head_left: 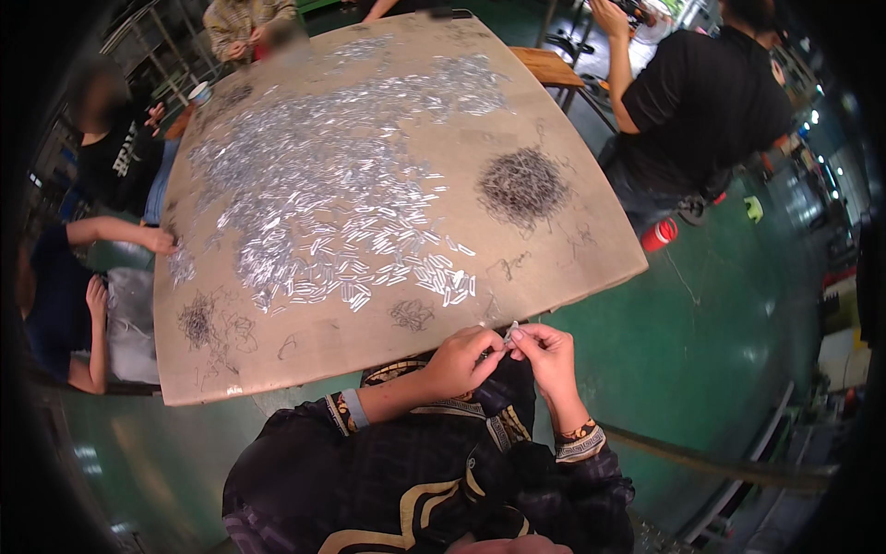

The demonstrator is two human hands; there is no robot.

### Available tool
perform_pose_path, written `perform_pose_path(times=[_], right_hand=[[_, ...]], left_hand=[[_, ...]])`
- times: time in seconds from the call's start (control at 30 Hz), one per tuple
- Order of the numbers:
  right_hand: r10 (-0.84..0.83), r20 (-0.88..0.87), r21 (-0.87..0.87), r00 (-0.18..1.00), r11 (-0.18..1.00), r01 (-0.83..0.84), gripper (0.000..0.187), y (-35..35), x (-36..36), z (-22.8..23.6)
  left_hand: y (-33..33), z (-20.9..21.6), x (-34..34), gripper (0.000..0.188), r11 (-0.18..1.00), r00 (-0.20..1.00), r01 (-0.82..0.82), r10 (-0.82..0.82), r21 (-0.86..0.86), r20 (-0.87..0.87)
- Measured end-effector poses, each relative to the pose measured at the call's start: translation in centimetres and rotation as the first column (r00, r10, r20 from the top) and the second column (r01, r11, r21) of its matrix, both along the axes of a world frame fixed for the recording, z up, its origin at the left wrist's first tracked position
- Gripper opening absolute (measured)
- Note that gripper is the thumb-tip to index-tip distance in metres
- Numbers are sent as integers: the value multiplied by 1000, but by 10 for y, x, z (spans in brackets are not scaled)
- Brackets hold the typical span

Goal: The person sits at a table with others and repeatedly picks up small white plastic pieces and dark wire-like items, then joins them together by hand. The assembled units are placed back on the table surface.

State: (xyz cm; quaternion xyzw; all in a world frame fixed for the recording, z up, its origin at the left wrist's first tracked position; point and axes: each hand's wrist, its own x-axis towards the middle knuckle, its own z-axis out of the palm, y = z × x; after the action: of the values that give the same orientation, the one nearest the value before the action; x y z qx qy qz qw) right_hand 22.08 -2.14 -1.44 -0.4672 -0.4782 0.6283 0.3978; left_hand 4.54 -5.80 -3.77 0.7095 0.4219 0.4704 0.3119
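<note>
My left hand and my right hand meet just off the table's near edge, in front of my body. Between their fingertips is a small, shiny, silvery piece, pinched from both sides. Its size and colour resemble the many small elongated metal pieces spread over the table, but its exact kind is too small to make out. Fingers of both hands are closed, the thumbs pressed against the index fingers. Nearest to my hands on the tabletop lies a small tangle of thin dark strands.
The brown-covered table bears a larger dark heap of thin scraps at right and another pile at left. Co-workers sit along the left and far sides; a person in black is at right. A red container stands beyond the right edge.
</note>
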Motion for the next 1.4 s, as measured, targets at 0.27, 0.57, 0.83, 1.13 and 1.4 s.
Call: perform_pose_path(times=[0.27, 0.57, 0.83, 1.13, 1.4], right_hand=[[-24, 119, 156, 993, 988, 5, 10, -10, 2, -4], [-99, 310, 451, 946, 891, -54, 8, -14, -1, -2], [-107, 329, 501, 938, 862, -77, 8, -12, -2, -8], [-152, 392, 515, 908, 853, -79, 7, -15, 3, -6], [-202, 397, 514, 895, 857, -35, 7, -19, 5, -9]], left_hand=[[1, -9, 7, 14, 999, 998, -38, 37, -28, -55], [42, -10, -19, 7, 990, 977, -44, 15, -135, -214], [136, -46, 0, 11, 940, 564, -130, 331, 315, -757], [152, -27, 22, 13, 979, 469, -141, 197, 147, -861], [138, -3, -21, 7, 907, 975, -68, -28, -415, -221]])
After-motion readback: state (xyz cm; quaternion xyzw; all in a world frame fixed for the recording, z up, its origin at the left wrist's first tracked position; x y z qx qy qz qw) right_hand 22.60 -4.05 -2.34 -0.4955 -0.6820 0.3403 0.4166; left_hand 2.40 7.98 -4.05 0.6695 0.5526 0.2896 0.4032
